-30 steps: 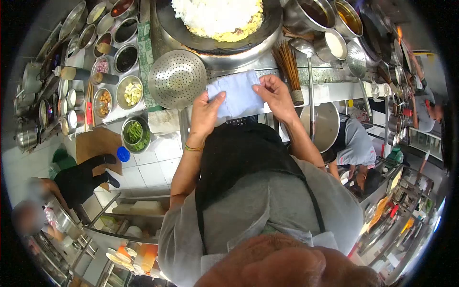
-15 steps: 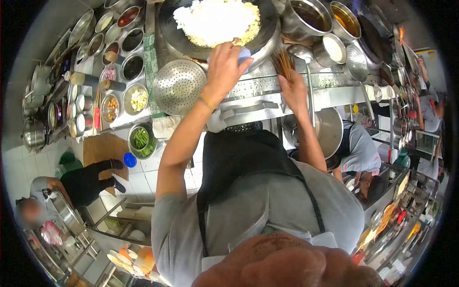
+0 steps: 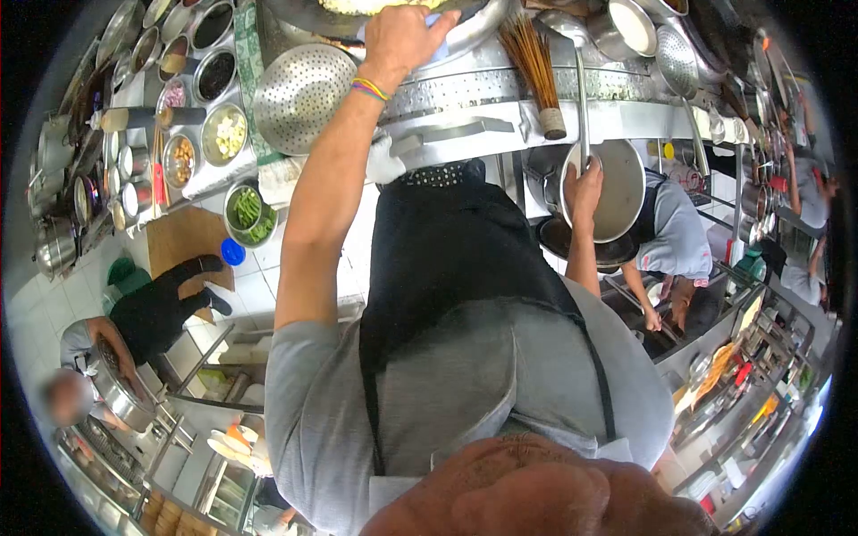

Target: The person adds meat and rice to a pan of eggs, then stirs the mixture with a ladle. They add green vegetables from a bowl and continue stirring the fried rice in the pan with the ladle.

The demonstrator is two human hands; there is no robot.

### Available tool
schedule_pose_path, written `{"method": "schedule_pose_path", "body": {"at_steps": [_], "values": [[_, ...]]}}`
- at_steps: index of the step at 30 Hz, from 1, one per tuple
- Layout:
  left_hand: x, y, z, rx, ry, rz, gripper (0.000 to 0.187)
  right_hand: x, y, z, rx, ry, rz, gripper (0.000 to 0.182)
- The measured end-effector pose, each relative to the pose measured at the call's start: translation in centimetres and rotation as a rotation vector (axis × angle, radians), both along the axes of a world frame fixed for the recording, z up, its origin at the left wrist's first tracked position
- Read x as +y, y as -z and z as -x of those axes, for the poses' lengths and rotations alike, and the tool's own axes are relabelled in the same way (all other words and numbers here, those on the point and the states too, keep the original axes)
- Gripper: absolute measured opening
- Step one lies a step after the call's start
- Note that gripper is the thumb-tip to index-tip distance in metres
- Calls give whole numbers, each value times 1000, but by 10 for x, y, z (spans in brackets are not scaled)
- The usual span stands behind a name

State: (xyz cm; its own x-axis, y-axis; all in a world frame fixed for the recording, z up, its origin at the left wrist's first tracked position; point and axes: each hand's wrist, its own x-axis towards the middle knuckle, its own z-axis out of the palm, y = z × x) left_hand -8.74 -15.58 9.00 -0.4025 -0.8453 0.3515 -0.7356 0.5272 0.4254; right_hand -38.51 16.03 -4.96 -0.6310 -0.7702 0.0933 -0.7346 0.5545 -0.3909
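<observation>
My left hand [image 3: 402, 40] is closed on the near rim of a large wok [image 3: 478, 27], with a folded blue cloth [image 3: 440, 46] beneath the fingers. A strip of yellowish food [image 3: 366, 5] shows in the wok at the top edge. My right hand [image 3: 584, 193] is wrapped round the lower end of a ladle's long handle [image 3: 582, 107]; the ladle's bowl [image 3: 561, 25] rests on the stove top. A bamboo wok brush [image 3: 534, 71] lies just left of that handle. Beside my left forearm sits a perforated metal strainer [image 3: 304, 98].
Bowls of ingredients [image 3: 224, 134] line the left counter, with a pot of green vegetables [image 3: 250, 213] below. A large pot [image 3: 617, 192] stands behind my right hand. A skimmer [image 3: 677, 61] lies at right. Co-workers are bent over at left [image 3: 152, 313] and right [image 3: 675, 223].
My right hand has let go of the bamboo brush, moved back towards me and taken the ladle handle. My left hand stays at the wok rim. The view has tilted down.
</observation>
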Motion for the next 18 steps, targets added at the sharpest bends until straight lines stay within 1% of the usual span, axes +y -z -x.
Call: {"method": "schedule_pose_path", "body": {"at_steps": [2, 4, 5, 8, 9, 12, 13, 14, 16, 17, 18], "values": [[18, -1, -4, 3, -21, -26, 59, -1, 0, 9, -101, 34, -101, 50], [47, -37, -15, 19, -28, 30, 57, -17, 0, 25, -198, 49, -194, 46], [62, -51, -21, 25, -10, 63, 56, -18, -4, 25, -268, 34, -138, 43], [62, -53, -23, 64, -1, 117, 53, -21, -6, 27, -143, 90, -165, 45], [51, -49, -21, 142, 11, 179, 51, -19, -3, 27, -213, 83, -59, 37], [29, -35, -22, 52, -57, 39, 51, -2, -13, 9, -604, 66, 89, 26], [39, -28, -25, 2, 10, 36, 45, 18, 18, 21, -539, 19, 177, 23], [52, -34, -27, -46, 23, -3, 48, 19, 9, 15, -598, 43, 159, 21], [74, -33, -27, 135, 55, 184, 52, 20, -13, 2, -712, 96, 120, 24], [70, -38, -29, 68, 36, 127, 53, -4, -59, -18, -747, 51, 129, 22], [58, -37, -32, 30, 32, 1, 51, -24, -95, -32, -777, 12, 118, 21]]}}
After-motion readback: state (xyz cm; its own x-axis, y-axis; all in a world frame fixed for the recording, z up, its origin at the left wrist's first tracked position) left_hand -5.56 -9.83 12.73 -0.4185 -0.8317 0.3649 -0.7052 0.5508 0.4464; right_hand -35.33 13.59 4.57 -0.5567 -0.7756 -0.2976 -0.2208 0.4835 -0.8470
